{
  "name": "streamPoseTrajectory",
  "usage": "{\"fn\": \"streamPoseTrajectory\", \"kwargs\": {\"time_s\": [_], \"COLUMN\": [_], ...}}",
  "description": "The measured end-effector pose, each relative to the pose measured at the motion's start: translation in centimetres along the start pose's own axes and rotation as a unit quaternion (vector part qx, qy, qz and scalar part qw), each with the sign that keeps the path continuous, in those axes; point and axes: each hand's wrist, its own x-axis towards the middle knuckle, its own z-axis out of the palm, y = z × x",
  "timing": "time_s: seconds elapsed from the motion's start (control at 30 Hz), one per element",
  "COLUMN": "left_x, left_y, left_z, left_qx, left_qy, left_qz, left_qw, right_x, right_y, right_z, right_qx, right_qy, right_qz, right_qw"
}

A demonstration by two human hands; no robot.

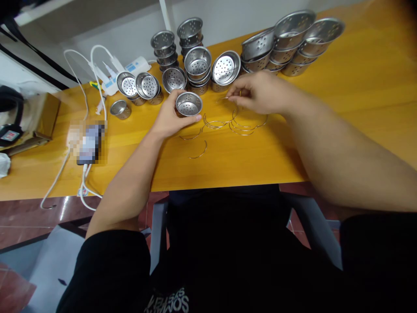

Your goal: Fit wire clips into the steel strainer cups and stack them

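My left hand point(171, 114) is wrapped around a small perforated metal cup point(189, 104), its open mouth facing up toward me. Pinched in the fingertips of my right hand point(252, 92) is a thin wire piece point(223, 99), partly hidden by the fingers. Between and below the hands, several curved wires point(243, 128) lie loosely on the yellow wooden table point(260, 161). One single curved wire point(199, 153) rests closer to the front edge. Just behind my right fingertips, a wider perforated cup point(226, 68) leans with a wire across its inside.
Stacks of perforated metal cups point(163, 42) line the back, with larger stacks point(293, 32) at right. A small cup point(120, 109) stands alone at left. Further left are a phone point(90, 144), white cables point(68, 150), a power strip point(135, 66) and a cardboard box point(41, 119).
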Motion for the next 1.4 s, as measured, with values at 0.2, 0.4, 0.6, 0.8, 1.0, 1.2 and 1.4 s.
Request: {"fn": "streamPoseTrajectory", "kwargs": {"time_s": [0.2,0.4,0.6,0.8,1.0,1.2,1.4], "left_x": [0.0,-0.1,0.3,0.7,1.6,1.8,1.7], "left_y": [-0.1,0.2,-0.5,-1.3,-4.7,-6.0,-5.7], "left_z": [0.2,0.2,0.2,0.5,1.4,2.1,1.5], "left_qx": [0.001,0.007,-0.009,-0.022,-0.061,-0.074,-0.045], "left_qy": [0.008,0.012,0.031,0.063,0.074,0.070,0.069], "left_qz": [-0.001,0.008,0.037,0.039,0.112,0.136,0.137], "left_qw": [1.000,1.000,0.999,0.997,0.989,0.985,0.987], "right_x": [-0.2,0.2,1.8,2.1,2.3,2.6,2.6], "right_y": [-0.6,0.8,4.1,4.7,4.9,4.9,4.4], "right_z": [0.2,1.3,3.7,4.1,4.1,4.1,4.0], "right_qx": [0.030,0.073,0.157,0.187,0.198,0.206,0.188], "right_qy": [0.011,0.036,0.089,0.090,0.092,0.090,0.096], "right_qz": [0.009,-0.027,-0.110,-0.118,-0.122,-0.108,-0.109], "right_qw": [0.999,0.996,0.977,0.971,0.968,0.969,0.971]}}
